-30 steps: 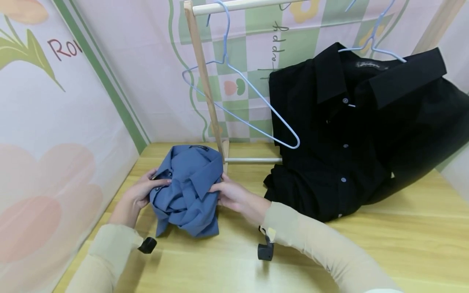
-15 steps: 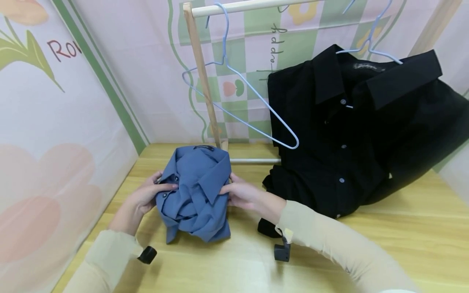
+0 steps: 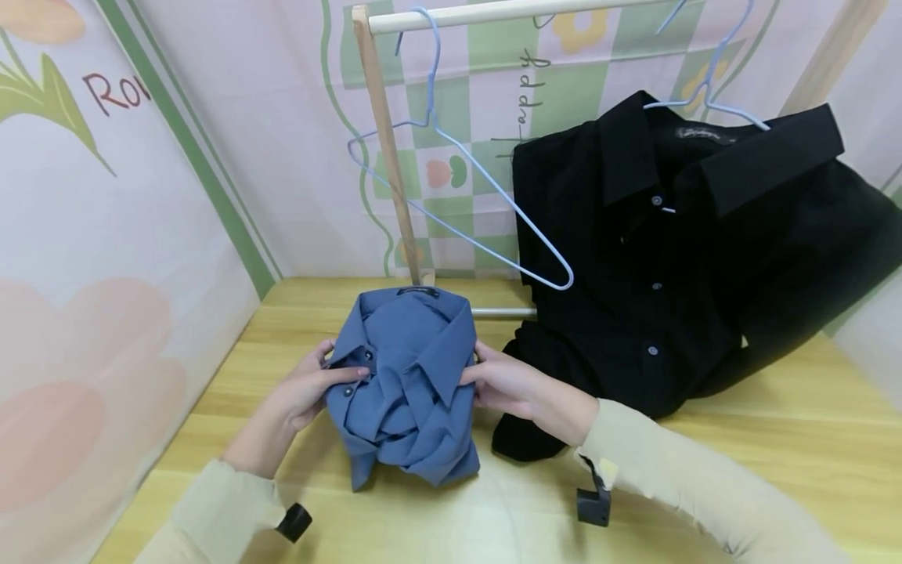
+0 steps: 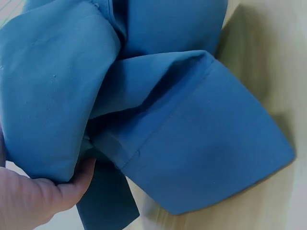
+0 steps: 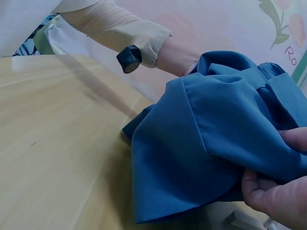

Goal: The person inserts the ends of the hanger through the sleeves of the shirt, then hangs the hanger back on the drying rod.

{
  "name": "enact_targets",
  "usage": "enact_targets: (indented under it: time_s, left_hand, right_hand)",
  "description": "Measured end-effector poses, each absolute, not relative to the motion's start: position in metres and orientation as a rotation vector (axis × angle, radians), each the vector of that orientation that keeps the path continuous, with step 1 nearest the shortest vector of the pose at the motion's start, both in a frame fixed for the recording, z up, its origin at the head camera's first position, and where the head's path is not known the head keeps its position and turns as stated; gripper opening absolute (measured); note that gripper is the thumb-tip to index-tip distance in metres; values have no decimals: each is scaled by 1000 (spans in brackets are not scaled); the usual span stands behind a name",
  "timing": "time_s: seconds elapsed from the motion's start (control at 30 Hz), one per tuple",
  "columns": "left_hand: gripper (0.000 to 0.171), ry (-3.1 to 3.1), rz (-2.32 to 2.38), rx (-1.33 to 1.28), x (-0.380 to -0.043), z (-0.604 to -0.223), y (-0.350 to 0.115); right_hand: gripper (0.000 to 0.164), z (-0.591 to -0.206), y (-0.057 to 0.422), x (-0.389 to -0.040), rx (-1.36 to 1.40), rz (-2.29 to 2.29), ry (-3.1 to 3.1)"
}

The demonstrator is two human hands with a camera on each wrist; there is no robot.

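- Left hand (image 3: 310,389) and right hand (image 3: 513,385), fingers partly hidden, clamp a crumpled blue shirt (image 3: 405,392) toward the table's (image 3: 810,423) far-left corner.
- Black shirt (image 3: 585,235): cut off at right.

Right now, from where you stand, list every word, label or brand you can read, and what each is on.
"Happy", turned sideways: on the checked backdrop.
"Ro", then a letter cut short: on the left-hand wall cloth.
Pale collar marking inside the black shirt: too small and blurred to read.
Dark neck label inside the blue shirt: too small to read.
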State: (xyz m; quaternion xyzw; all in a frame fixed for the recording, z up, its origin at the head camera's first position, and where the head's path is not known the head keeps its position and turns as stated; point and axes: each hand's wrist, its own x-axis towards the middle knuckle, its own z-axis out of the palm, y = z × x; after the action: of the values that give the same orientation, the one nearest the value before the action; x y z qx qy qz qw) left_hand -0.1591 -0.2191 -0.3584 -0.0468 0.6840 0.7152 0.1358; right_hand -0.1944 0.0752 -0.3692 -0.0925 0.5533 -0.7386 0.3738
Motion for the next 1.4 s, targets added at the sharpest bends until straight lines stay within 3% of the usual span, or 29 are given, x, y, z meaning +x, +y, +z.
enact_targets:
  time_s: [0.3, 0.73, 1.03, 1.4]
  left_hand:
    - [51, 1987, 2097, -177, -149, -356, -193]
    - [55, 1965, 2159, -168, -137, -361, -150]
    - [56, 1905, 2151, -101, -134, -361, -127]
    - [62, 1894, 2035, 8, -132, -379, -105]
  right_hand:
    - [80, -366, 103, -191, -354, -1867, 1426]
    - [81, -361, 150, -180, -428, -1854, 1445]
    - [71, -359, 179, -175, -462, -1867, 1415]
    - [87, -375, 211, -171, -406, -1782, 1531]
